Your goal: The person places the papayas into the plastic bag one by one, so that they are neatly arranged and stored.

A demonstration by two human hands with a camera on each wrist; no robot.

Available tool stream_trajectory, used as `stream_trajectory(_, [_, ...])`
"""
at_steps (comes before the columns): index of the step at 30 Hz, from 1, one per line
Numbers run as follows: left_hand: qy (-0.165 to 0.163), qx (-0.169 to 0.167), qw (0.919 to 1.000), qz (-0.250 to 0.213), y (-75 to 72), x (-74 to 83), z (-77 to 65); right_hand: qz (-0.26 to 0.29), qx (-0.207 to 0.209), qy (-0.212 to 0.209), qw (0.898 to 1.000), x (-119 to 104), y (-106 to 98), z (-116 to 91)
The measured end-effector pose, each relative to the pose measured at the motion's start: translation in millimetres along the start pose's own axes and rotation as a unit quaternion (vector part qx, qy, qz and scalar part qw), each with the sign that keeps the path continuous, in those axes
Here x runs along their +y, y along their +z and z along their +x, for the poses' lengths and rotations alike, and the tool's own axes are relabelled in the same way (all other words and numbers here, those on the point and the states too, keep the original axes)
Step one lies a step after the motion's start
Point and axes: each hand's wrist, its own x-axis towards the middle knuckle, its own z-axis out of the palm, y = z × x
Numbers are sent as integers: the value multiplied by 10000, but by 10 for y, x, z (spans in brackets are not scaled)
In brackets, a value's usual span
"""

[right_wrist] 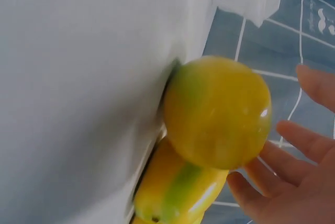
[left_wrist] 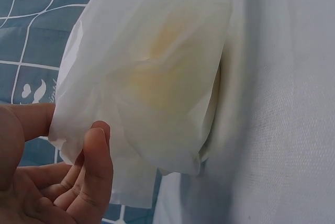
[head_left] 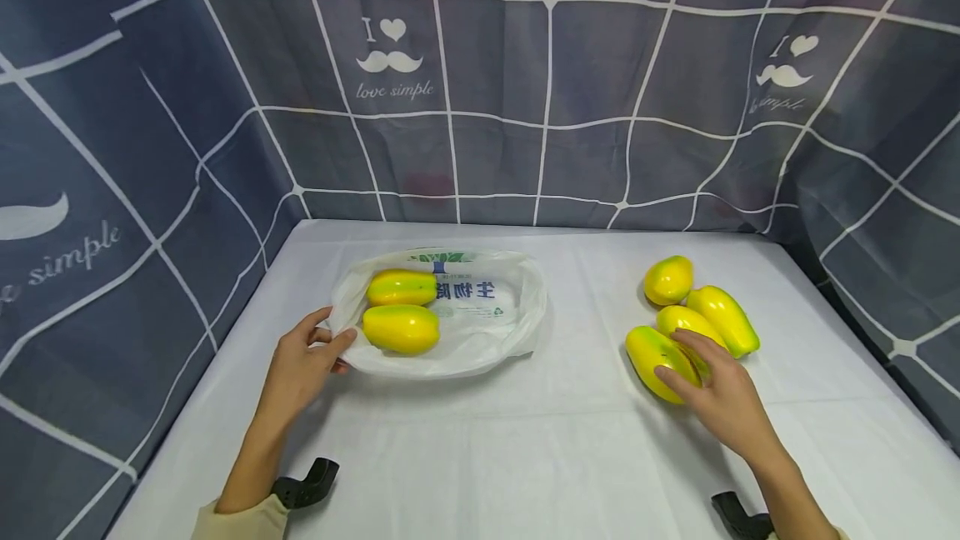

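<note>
A white plastic bag [head_left: 487, 352] with printing lies at left of centre, its mouth spread wide. Inside its left part are two yellow-green mangoes, one [head_left: 401, 329] in front of the other [head_left: 402, 287]. My left hand [head_left: 303, 361] pinches the bag's left rim between thumb and fingers; through the thin film in the left wrist view, the fruit shows as a yellow blur. On the right, my right hand [head_left: 723, 394] reaches over the nearest mango [head_left: 651, 361], thumb and fingers spread. In the right wrist view the fingers [right_wrist: 296, 166] look fairly straight beside that fruit; contact is unclear.
Several more mangoes, among them a rear one [head_left: 668, 280] and a long one [head_left: 724, 321], cluster at the right on the white-covered table [head_left: 480, 473]. A dark checked curtain [head_left: 495, 65] encloses the back and both sides. Black straps sit on both wrists.
</note>
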Motion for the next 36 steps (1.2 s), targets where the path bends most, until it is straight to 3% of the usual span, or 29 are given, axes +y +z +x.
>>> stream_trajectory(8, [60, -29, 9999, -99, -1, 14, -3, -350, -117, 394, 9985, 83, -25, -40])
stream_trajectory(19, [48, -33, 10000, -59, -1, -13, 8, -685, -236, 569, 9957, 92, 0, -47])
stream_trajectory(36, [7, -31, 10000, -67, 15, -16, 22, -619, -490, 792, 9937, 98, -4, -73])
